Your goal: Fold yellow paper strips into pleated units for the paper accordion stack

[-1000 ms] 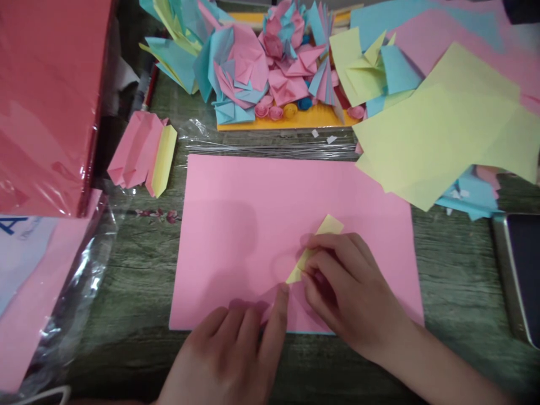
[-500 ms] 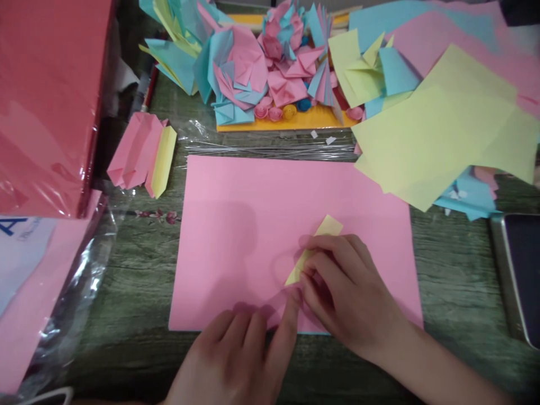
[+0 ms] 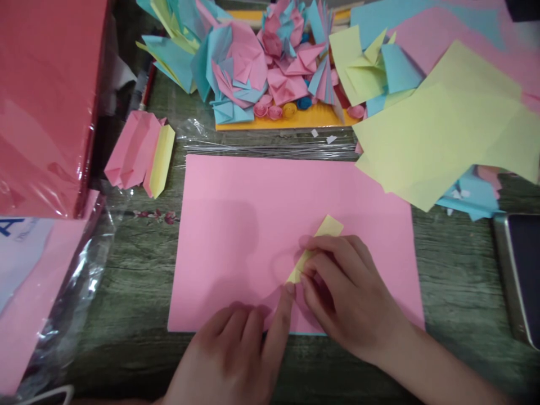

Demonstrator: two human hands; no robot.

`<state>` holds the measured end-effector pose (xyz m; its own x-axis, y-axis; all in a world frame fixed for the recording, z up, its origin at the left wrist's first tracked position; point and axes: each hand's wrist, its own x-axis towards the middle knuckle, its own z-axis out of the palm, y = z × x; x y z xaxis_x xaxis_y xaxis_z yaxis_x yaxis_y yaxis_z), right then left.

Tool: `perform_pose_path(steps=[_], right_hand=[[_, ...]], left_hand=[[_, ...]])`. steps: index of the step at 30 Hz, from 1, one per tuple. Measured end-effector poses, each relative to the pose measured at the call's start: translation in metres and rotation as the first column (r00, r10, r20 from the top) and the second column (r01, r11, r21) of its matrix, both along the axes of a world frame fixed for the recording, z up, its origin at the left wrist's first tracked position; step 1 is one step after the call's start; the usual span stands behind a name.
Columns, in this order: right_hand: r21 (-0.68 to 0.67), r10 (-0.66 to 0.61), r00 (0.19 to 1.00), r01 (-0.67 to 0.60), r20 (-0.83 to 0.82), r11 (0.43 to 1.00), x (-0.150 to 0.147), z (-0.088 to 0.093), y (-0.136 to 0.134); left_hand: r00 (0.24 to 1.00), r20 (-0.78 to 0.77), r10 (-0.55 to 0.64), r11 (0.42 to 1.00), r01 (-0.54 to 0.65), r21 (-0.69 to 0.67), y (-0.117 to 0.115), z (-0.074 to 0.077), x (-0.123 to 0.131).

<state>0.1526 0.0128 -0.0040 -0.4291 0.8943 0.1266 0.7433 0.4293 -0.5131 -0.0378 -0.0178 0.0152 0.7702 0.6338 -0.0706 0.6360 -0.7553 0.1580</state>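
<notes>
A narrow folded strip of yellow paper [image 3: 329, 226] lies slantwise on a pink sheet of paper [image 3: 219, 185]. My right hand [image 3: 358, 287] is closed on the strip from the right, thumb and fingertips pinching it near its middle and covering part of it. From below, my left hand [image 3: 236, 349] reaches in with its index finger stretched out, the tip touching the strip's lower end. The other left fingers are loosely bent and hold nothing; the left thumb is hidden. Beneath the pink sheet's near edge shows a thin blue rim.
Thin wires [image 3: 270, 149] lie behind the pink sheet. Folded pink paper [image 3: 135, 149] rests at left, beside a red plastic-wrapped pack [image 3: 46, 107]. Paper flowers [image 3: 244, 62] crowd an orange tray [image 3: 236, 127]. Loose yellow sheets [image 3: 439, 124] and a dark-screened device [image 3: 525, 270] are at right.
My left index finger has shifted slightly left and up, onto the strip's lower tip. My right hand keeps its grip in nearly the same place.
</notes>
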Motion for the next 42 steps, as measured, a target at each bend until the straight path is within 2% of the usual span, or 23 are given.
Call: perform_pose_path(steps=[6,14,31,42], right_hand=[[0.008,0.0,1.0,0.0,0.009,1.0,0.0003,0.0004,0.0001],[0.018,-0.002,1.0,0.001,0.023,1.0,-0.0001,0.0001,0.0007],[0.014,0.019,0.999,-0.02,0.041,1.0,-0.0002,0.0028,0.0002],[0.001,0.008,0.998,-0.008,0.063,1.0,-0.001,0.0016,-0.0008]], left_hand=[[1.0,0.004,-0.001,1.0,0.001,-0.013,0.0016,0.0007,0.0005],[0.997,0.049,0.06,0.994,-0.064,0.092,0.0007,-0.0023,0.0079],[0.995,0.02,0.093,0.994,-0.094,0.054,0.0,-0.0077,0.0071],[0.997,-0.016,0.08,0.995,-0.079,0.055,0.0001,-0.0053,0.0052]])
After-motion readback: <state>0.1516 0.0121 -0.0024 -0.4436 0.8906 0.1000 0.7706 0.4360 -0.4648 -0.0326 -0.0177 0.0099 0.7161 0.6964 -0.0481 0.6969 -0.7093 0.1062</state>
